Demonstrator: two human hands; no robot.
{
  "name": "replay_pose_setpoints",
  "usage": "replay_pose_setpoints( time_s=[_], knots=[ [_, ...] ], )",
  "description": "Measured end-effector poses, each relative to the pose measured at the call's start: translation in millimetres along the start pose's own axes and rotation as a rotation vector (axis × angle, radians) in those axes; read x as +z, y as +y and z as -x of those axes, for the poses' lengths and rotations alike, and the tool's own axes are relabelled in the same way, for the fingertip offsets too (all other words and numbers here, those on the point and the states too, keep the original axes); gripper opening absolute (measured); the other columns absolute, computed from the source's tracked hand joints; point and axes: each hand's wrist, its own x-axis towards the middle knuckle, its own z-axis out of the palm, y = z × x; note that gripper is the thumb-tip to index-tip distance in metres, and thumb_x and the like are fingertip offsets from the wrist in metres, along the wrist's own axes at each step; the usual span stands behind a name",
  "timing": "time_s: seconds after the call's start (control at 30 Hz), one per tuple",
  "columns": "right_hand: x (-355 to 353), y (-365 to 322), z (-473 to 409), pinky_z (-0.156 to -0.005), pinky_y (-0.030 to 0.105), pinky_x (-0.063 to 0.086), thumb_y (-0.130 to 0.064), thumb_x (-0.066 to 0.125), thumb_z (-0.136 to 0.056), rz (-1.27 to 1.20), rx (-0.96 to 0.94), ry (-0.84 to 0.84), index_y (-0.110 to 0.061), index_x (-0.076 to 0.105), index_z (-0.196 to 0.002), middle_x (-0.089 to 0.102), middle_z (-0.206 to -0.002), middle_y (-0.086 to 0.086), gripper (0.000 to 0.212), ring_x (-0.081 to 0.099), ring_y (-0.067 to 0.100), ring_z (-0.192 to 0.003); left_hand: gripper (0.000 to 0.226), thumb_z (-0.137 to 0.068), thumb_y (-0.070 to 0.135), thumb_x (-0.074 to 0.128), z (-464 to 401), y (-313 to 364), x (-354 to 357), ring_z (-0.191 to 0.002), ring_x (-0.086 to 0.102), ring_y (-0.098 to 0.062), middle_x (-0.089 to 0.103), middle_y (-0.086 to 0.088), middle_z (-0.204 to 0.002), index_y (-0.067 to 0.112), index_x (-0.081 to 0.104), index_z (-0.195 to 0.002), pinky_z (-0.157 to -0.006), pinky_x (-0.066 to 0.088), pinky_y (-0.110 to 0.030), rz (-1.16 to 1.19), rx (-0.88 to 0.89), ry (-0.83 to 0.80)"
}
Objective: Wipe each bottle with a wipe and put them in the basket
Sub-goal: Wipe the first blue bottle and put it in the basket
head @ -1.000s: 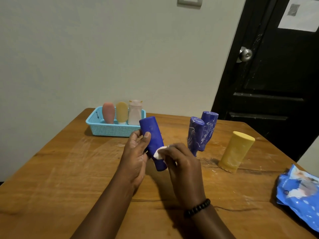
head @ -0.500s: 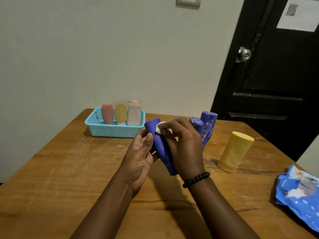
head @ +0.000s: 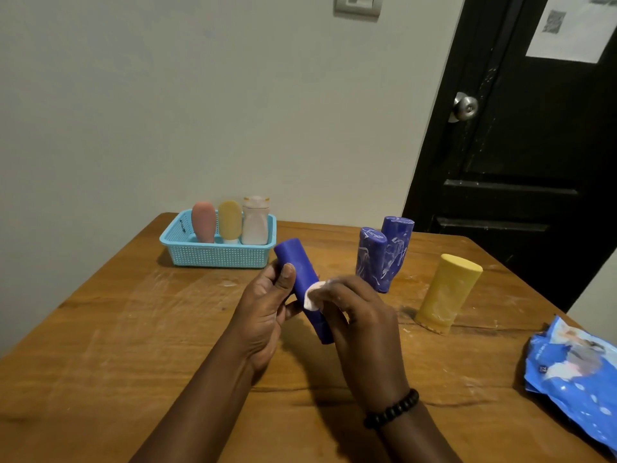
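Note:
My left hand (head: 263, 309) grips a plain blue bottle (head: 298, 272), tilted above the wooden table (head: 117, 329). My right hand (head: 364, 325) pinches a small white wipe (head: 313, 295) and presses it against the bottle's middle. Two blue bottles smeared with white (head: 384, 259) stand upside down to the right, close together. A yellow bottle (head: 445, 294) stands further right, leaning. The turquoise basket (head: 213, 255) at the back holds a pink, a yellow and a white bottle.
A blue wipe packet (head: 574, 372) lies at the table's right edge. A black door (head: 521, 145) with a metal knob stands behind the table on the right, a pale wall on the left. White smears mark the tabletop.
My right hand has slid the wipe from the bottle's top end back down to its middle. The left hand has kept hold of the bottle throughout.

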Motion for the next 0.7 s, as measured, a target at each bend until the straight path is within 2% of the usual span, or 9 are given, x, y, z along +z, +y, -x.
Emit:
replay_pose_setpoints(
  time_s=[0.13,0.27,0.33,0.4,0.47,0.53,0.6,0.63,0.7],
  knots=[
    [4.8,-10.1,-34.6,-0.075,0.027,0.055,-0.006,0.069,-0.081,-0.02,0.018,-0.049,-0.014,0.07,-0.089,0.065,-0.099,-0.003,0.012,0.061,0.01,-0.091,0.038,-0.088,0.034,0.055,0.8,-0.7,1.7,-0.104,0.069,-0.018,0.073,-0.009,-0.112,0.016,0.063,-0.12,-0.08,0.057,-0.035,0.017,-0.022,-0.01],
    [-2.7,-6.7,-25.1,-0.077,0.023,0.054,-0.004,0.069,-0.082,0.029,-0.02,-0.191,-0.018,0.07,-0.088,0.064,-0.103,-0.007,0.016,0.059,0.006,-0.094,0.044,-0.085,0.029,0.06,-7.0,7.1,-10.4,-0.109,0.064,-0.028,0.064,-0.02,-0.119,0.011,0.056,-0.125,-0.081,0.06,-0.04,0.213,0.001,0.141],
    [-12.1,-1.6,-11.4,-0.08,0.02,0.053,-0.003,0.068,-0.083,-0.063,0.124,-0.078,-0.022,0.07,-0.091,0.064,-0.102,-0.011,0.021,0.06,0.003,-0.096,0.069,-0.074,0.032,0.077,-8.8,9.0,-13.2,-0.107,0.066,-0.028,0.06,-0.02,-0.122,0.012,0.049,-0.133,-0.076,0.062,-0.041,0.3,0.037,0.175],
    [-19.9,4.0,-3.7,-0.082,0.025,0.055,-0.009,0.068,-0.086,-0.245,0.364,0.139,-0.026,0.07,-0.094,0.067,-0.1,-0.013,0.019,0.061,0.003,-0.097,0.091,-0.063,0.03,0.087,-10.8,8.1,-13.1,-0.102,0.07,-0.025,0.058,-0.016,-0.122,0.018,0.042,-0.14,-0.074,0.061,-0.043,0.38,0.057,0.156],
    [-22.3,5.7,-1.0,-0.084,0.038,0.056,-0.018,0.068,-0.088,-0.399,0.539,0.245,-0.027,0.071,-0.095,0.07,-0.099,-0.01,0.012,0.063,0.006,-0.097,0.078,-0.072,0.022,0.075,-12.0,6.2,-10.5,-0.105,0.067,-0.026,0.055,-0.014,-0.126,0.026,0.038,-0.141,-0.076,0.062,-0.047,0.426,0.062,0.136],
    [-20.8,2.2,-0.5,-0.085,0.042,0.056,-0.027,0.069,-0.086,-0.506,0.623,0.246,-0.028,0.071,-0.097,0.07,-0.099,-0.007,0.011,0.064,0.012,-0.097,0.079,-0.07,0.022,0.081,-11.0,4.8,-8.3,-0.11,0.064,-0.028,0.055,-0.014,-0.124,0.025,0.042,-0.139,-0.076,0.062,-0.046,0.433,0.051,0.101],
    [-18.8,-3.2,-3.0,-0.086,0.039,0.056,-0.036,0.07,-0.08,-0.584,0.677,0.23,-0.029,0.07,-0.101,0.07,-0.1,-0.006,0.022,0.065,0.013,-0.096,0.099,-0.047,0.027,0.098,-11.1,2.0,-9.5,-0.109,0.066,-0.031,0.06,-0.016,-0.118,0.021,0.048,-0.132,-0.075,0.061,-0.044,0.424,0.004,0.048],
    [-19.0,-4.9,-5.2,-0.087,0.036,0.056,-0.039,0.069,-0.076,-0.621,0.698,0.231,-0.029,0.069,-0.102,0.07,-0.101,-0.005,0.028,0.065,0.011,-0.095,0.1,-0.04,0.027,0.1,-9.6,1.6,-9.6,-0.108,0.068,-0.032,0.062,-0.017,-0.116,0.02,0.052,-0.127,-0.076,0.06,-0.044,0.406,-0.025,0.024],
    [-23.1,-5.1,-10.6,-0.084,0.031,0.056,-0.039,0.068,-0.074,-0.68,0.704,0.251,-0.027,0.069,-0.104,0.07,-0.101,-0.006,0.033,0.066,0.008,-0.095,0.081,-0.046,0.025,0.099,-7.4,1.3,-11.4,-0.107,0.069,-0.034,0.059,-0.02,-0.123,0.018,0.056,-0.114,-0.081,0.059,-0.046,0.314,-0.073,-0.017]
  ],
)
